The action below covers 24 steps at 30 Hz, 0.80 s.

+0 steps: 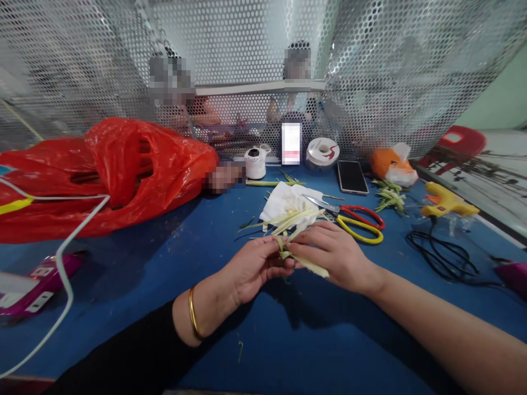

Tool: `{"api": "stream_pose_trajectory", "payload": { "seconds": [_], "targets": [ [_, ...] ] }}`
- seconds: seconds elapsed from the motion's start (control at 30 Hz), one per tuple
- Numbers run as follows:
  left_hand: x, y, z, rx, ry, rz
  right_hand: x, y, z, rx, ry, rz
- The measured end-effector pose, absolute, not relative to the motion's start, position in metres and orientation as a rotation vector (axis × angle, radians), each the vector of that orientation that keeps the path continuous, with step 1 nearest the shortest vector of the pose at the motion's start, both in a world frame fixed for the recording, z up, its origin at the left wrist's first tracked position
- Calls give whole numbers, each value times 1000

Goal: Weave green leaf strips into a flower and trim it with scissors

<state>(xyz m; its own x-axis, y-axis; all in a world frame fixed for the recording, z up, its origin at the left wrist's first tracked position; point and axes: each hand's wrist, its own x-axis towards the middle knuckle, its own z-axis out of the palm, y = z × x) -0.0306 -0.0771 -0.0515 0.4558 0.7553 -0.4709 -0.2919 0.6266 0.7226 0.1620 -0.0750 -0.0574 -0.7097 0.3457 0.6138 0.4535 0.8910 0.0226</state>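
Both my hands meet over the blue table at the centre of the view. My left hand, with a gold bangle on the wrist, pinches pale green leaf strips. My right hand is closed over the same strips from the right, fingers pressed on them. The strips are folded or knotted between the fingertips. More loose strips lie just beyond my hands on a white tissue.
Red and yellow scissors lie right of the tissue. A dark phone, tape roll, white thread spool, yellow glue gun with black cord and red plastic bag surround them. Perforated metal screen stands behind; people sit beyond it.
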Motion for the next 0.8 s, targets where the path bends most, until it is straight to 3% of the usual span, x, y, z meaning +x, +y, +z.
{"api": "stream_pose_trajectory", "payload": {
  "seconds": [0.27, 0.5, 0.8],
  "targets": [
    [-22, -84, -54, 759, 1027, 779, 145, -86, -71, -1020, -1882, 562],
    [-17, -88, -55, 856, 1036, 856, 134, -92, -70, -1349, -1451, 913],
    [-19, -87, -54, 896, 978, 811, 125, -94, -73, -1312, -1055, 1237]
  ]
}}
